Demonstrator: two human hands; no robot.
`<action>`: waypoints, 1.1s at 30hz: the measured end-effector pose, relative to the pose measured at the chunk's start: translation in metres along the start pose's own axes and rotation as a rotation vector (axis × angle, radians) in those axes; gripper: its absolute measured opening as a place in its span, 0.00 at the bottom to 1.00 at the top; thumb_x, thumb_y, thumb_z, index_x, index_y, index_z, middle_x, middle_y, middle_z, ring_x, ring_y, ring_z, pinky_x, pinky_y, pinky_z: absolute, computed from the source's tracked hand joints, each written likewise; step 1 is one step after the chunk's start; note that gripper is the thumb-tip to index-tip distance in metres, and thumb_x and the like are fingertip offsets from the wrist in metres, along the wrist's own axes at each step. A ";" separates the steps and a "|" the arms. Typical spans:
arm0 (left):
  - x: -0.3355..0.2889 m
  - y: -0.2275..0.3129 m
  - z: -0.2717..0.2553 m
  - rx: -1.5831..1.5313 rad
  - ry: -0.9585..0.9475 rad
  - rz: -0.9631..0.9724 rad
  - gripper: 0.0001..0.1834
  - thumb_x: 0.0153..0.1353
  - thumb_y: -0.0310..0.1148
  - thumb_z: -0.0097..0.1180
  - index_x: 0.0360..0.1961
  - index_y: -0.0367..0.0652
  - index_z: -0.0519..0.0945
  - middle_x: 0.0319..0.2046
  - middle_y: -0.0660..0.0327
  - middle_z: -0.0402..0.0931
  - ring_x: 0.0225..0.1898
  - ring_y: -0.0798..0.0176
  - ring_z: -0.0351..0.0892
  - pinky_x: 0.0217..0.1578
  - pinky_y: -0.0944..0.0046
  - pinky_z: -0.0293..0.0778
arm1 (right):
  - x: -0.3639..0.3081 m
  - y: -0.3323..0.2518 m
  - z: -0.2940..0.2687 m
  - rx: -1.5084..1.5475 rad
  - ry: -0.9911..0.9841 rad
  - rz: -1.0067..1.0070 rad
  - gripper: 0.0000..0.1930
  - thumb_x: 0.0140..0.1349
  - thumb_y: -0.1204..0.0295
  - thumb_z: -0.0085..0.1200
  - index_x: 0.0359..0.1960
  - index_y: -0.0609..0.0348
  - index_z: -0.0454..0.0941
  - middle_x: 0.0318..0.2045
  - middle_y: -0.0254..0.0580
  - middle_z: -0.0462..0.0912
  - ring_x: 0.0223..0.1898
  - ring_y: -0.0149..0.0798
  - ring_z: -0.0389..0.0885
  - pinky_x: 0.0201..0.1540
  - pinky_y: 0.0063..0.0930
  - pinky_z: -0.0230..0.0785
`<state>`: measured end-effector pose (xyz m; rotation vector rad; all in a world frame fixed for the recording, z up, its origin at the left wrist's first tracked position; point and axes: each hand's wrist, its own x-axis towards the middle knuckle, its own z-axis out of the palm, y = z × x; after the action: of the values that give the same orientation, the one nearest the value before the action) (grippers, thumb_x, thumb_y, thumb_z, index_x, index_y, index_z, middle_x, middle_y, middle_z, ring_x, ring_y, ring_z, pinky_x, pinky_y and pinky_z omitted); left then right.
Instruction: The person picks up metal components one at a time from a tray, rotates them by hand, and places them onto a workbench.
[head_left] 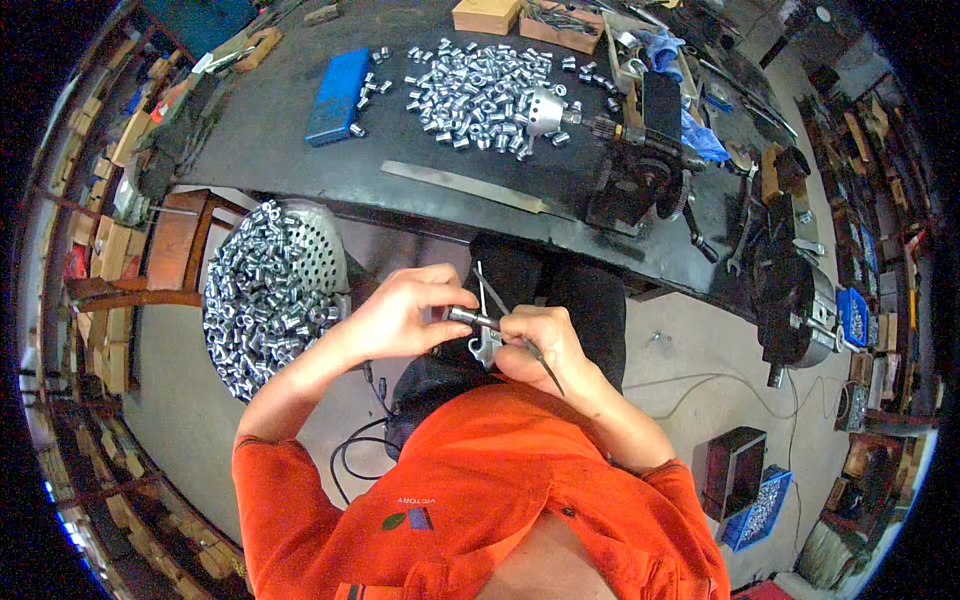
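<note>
Above my lap, my left hand [415,308] pinches a small shiny metal bushing [461,314] between thumb and fingers. My right hand [543,340] is closed round a short dark rod [487,321], whose end meets the bushing; how far it goes inside I cannot tell. A long thin dark tool, perhaps a slim file [546,370], also passes through the right hand and sticks out on both sides. Under the hands, a silvery wrench-like tool [485,352] lies over my dark trousers, partly hidden. At my left, a perforated metal basket [322,250] is heaped with similar bushings [262,300].
On the dark workbench [270,160] lie a pile of bushings [480,95], a blue box [337,97] and a flat metal bar [460,186]. A chuck [545,110] and a cranked machine [640,180] stand at right. Blue crates [760,510] and cables [345,450] are on the floor.
</note>
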<state>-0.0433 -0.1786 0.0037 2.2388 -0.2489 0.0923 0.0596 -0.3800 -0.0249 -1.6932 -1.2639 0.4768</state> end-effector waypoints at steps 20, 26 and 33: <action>-0.002 -0.042 0.007 0.478 0.345 -0.159 0.16 0.33 0.27 0.62 0.30 0.41 0.78 0.22 0.57 0.69 0.23 0.50 0.74 0.23 0.55 0.69 | -0.014 -0.019 -0.014 0.187 -0.018 -0.256 0.15 0.41 0.71 0.54 0.14 0.57 0.57 0.15 0.40 0.57 0.14 0.43 0.60 0.16 0.34 0.49; -0.002 -0.036 0.010 0.540 0.311 -0.170 0.14 0.35 0.29 0.61 0.28 0.45 0.79 0.25 0.59 0.71 0.26 0.51 0.77 0.26 0.54 0.74 | -0.007 -0.016 -0.004 0.286 -0.026 -0.171 0.16 0.45 0.67 0.54 0.15 0.58 0.58 0.14 0.41 0.58 0.15 0.43 0.59 0.18 0.34 0.49; 0.004 -0.038 0.026 0.473 0.195 -0.151 0.16 0.34 0.31 0.63 0.30 0.45 0.79 0.23 0.58 0.71 0.26 0.49 0.76 0.26 0.53 0.72 | 0.015 -0.003 0.011 0.111 -0.052 -0.168 0.13 0.37 0.75 0.59 0.17 0.59 0.63 0.16 0.45 0.66 0.20 0.51 0.71 0.22 0.38 0.59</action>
<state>-0.0321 -0.1758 -0.0408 2.6854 0.0569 0.3139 0.0560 -0.3611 -0.0248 -1.4766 -1.3787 0.4835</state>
